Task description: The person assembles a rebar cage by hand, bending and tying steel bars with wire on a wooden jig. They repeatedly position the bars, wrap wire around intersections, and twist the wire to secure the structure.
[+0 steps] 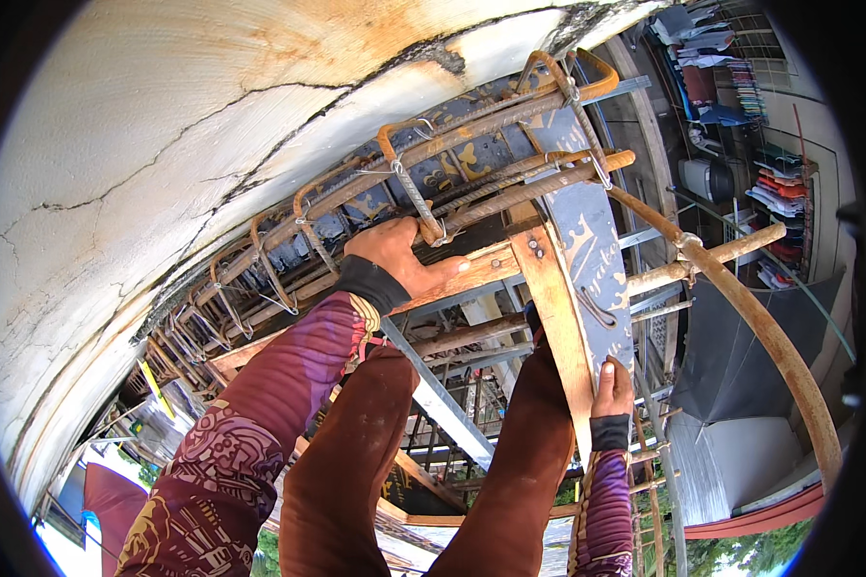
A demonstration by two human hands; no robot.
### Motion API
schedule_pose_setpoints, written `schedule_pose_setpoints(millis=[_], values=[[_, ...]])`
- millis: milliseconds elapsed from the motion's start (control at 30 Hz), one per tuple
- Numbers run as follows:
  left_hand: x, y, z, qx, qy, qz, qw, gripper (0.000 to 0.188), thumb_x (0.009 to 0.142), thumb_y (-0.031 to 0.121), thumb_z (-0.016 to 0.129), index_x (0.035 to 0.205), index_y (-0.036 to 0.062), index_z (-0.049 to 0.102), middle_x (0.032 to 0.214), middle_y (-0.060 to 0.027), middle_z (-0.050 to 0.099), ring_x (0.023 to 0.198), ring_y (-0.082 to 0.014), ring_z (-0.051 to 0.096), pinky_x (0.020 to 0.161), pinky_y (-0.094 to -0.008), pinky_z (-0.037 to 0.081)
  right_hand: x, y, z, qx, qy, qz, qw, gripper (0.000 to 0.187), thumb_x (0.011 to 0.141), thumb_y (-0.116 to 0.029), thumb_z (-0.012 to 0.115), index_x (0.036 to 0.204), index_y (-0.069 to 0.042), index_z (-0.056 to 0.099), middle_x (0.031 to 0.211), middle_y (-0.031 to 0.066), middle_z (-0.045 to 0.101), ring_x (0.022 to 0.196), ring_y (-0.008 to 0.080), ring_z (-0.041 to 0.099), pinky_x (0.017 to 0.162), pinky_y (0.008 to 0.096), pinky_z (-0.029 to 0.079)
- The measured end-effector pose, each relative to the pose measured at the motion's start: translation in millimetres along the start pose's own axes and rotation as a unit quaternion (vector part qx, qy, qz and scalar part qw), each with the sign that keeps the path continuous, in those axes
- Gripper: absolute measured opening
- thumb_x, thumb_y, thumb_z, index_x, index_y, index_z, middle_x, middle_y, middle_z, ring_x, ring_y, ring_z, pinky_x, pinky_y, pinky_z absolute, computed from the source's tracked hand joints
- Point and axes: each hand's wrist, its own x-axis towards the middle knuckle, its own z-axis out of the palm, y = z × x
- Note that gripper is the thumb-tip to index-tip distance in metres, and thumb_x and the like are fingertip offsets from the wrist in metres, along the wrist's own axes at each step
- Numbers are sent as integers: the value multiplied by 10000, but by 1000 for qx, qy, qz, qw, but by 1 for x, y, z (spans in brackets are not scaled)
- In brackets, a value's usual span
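My left hand point(401, 258) is hooked over a wooden batten point(476, 272) at the edge of the formwork, its thumb stretched along the wood. Just beyond its fingers runs a cage of rusty rebar point(496, 204), tied with wire and ringed by bent stirrups point(413, 188). Lower right, my right hand point(614, 388) grips the side of a grey-faced plywood panel point(587, 252) with pale printing. A wooden strip point(560, 332) lies along that panel's left edge, with nail heads near its top. The right fingers are partly hidden behind the panel.
A cracked, stained wall point(192, 125) curves along the upper left. My legs point(351, 471) straddle metal bars and scaffolding over a drop. One long rusty pole point(765, 337) bends down the right side. Beyond it hang clothes point(779, 197) and a dark sheet point(736, 337).
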Motion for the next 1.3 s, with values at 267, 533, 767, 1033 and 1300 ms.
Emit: schedule_pose_setpoints(millis=[267, 533, 767, 1033, 1300], values=[[0, 3, 0, 13, 23, 35, 999, 707, 663, 654, 758, 1018, 52, 656, 876, -183, 689, 829, -350, 681, 744, -423, 536, -39, 16, 29, -172, 99, -54, 979, 585, 874, -552, 556, 1016, 11, 632, 920, 217, 615, 844, 415, 606, 758, 480, 484], [-1, 2, -2, 22, 7, 50, 998, 828, 626, 701, 750, 1064, 8, 632, 986, -209, 679, 921, -365, 668, 826, -433, 530, -35, 5, 29, -199, 121, -37, 972, 503, 844, -522, 603, 954, -34, 650, 879, 163, 612, 798, 383, 610, 698, 474, 483], [-3, 0, 2, 6, 16, 67, 998, 842, 635, 714, 739, 1076, 6, 629, 1001, -219, 683, 933, -365, 669, 833, -438, 525, -42, 4, 29, -200, 119, -20, 972, 493, 839, -527, 606, 923, -43, 658, 879, 163, 618, 811, 383, 618, 714, 478, 487], [-4, 2, 0, -2, 12, 81, 997, 832, 640, 681, 767, 1091, -5, 627, 986, -210, 688, 923, -371, 671, 833, -435, 525, -40, 2, 26, -203, 112, -1, 973, 499, 829, -536, 602, 913, -48, 660, 881, 169, 611, 830, 380, 615, 728, 471, 488], [-6, 11, -4, 42, -18, 29, 999, 879, 630, 674, 774, 1159, -7, 606, 1074, -213, 669, 999, -358, 653, 884, -419, 509, -41, 7, 28, -199, 128, -12, 972, 512, 747, -570, 677, 792, -66, 607, 836, 139, 579, 789, 365, 609, 690, 478, 491]])
